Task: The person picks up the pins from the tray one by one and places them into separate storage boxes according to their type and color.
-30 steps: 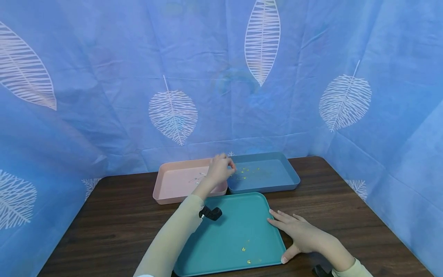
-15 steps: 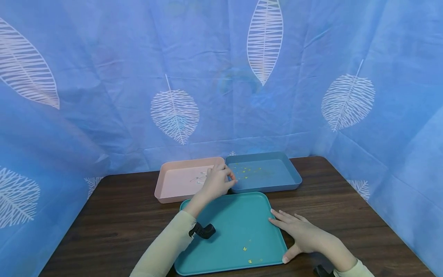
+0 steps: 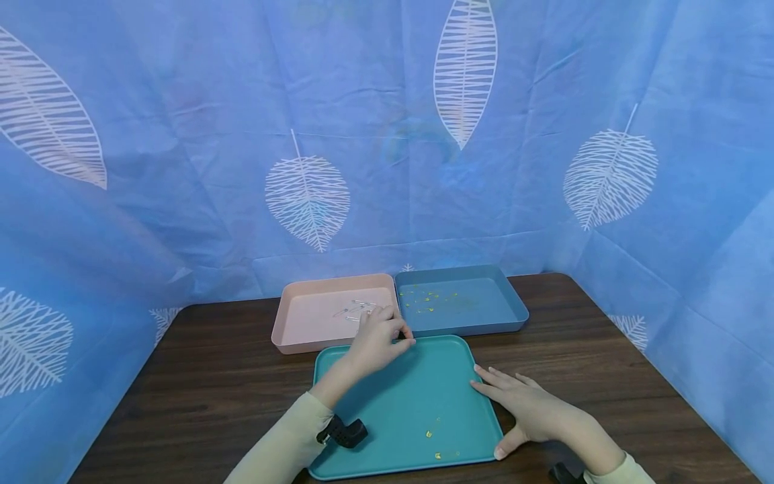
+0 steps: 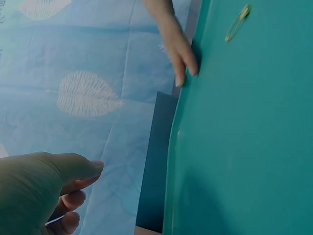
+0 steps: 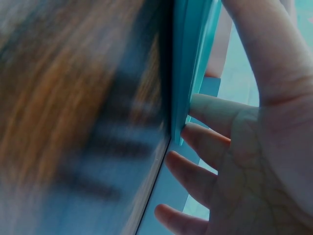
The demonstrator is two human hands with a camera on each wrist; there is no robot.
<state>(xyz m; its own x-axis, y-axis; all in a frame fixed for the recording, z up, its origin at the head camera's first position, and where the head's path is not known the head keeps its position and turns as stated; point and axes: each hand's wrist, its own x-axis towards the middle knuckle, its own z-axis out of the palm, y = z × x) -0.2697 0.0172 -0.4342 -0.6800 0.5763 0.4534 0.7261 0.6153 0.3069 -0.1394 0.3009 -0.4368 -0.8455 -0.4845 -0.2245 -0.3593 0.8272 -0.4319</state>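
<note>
My left hand (image 3: 376,341) hovers over the far edge of the teal tray (image 3: 411,383), its fingers loosely bent and nothing visible between thumb and fingertips in the left wrist view. Spread along the tray's right rim, my right hand (image 3: 526,407) rests with fingertips against it; the right wrist view shows those fingers fairly straight. A small gold safety pin (image 4: 237,23) lies on the teal tray, and the head view has two gold bits near the front, one a pin (image 3: 438,456). Thin silver pins (image 3: 357,310) lie in the pink tray (image 3: 311,323).
Behind and to the right, a blue tray (image 3: 484,309) holds several small gold pieces. Both rear trays stand side by side on the dark wooden table (image 3: 181,390). A blue leaf-patterned cloth (image 3: 375,134) hangs around the table's back and sides.
My left hand has drawn back toward me from where the pink and blue trays meet to above the teal tray. The right hand stays at the rim.
</note>
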